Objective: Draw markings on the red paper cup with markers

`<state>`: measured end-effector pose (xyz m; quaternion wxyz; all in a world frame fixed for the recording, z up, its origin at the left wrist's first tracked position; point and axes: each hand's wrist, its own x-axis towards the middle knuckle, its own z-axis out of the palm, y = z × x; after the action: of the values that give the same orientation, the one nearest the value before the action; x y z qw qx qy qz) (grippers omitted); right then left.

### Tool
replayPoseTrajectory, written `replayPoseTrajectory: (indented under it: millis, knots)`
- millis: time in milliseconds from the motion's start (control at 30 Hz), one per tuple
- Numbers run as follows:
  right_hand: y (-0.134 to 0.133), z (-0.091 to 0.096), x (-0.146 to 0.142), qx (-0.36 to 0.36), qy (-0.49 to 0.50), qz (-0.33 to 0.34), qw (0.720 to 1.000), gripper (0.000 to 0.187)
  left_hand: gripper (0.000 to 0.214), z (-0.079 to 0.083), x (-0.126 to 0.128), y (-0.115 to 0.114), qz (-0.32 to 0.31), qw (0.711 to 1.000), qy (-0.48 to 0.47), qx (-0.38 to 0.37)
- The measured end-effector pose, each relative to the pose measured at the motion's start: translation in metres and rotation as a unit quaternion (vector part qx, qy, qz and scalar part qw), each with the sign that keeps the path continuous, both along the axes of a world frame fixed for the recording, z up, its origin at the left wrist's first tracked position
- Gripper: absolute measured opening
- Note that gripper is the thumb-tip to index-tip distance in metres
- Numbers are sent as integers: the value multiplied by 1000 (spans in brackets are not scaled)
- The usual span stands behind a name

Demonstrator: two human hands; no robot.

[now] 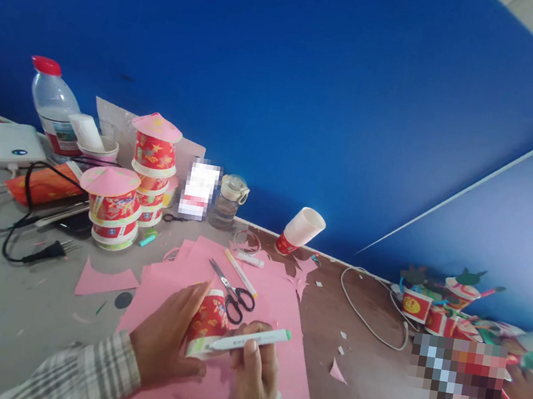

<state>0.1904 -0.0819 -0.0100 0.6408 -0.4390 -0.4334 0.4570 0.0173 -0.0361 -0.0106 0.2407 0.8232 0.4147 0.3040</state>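
A red patterned paper cup (210, 315) lies on its side on the pink paper sheets (274, 369), its pale rim toward me. My left hand (170, 329) grips it from the left, thumb near the rim and fingers along its side. In my right hand (255, 380) is a white marker with a green end (254, 339), its tip at the cup's rim, where green marks show. Just beyond the cup lie black-handled scissors (235, 299), blades open. A yellow-and-white marker (240, 274) rests beside them, and a white marker cap or tube (249, 259) lies behind.
Two decorated cup towers (116, 209) with pink cone roofs stand at left, near a bottle (55, 109) and a black plug (48, 253). Stacked cups (299, 230) lean near the blue wall. A lidded jar (228, 200) stands behind. Another person's hand (522, 388) is at far right.
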Motion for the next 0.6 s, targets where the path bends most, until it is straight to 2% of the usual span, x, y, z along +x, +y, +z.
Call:
replayPoseTrajectory:
  millis: [600]
  knots:
    - [-3, 16, 0, 46, -64, 40, 996, 19, 123, 5, 1, -1, 8, 1000, 5, -6]
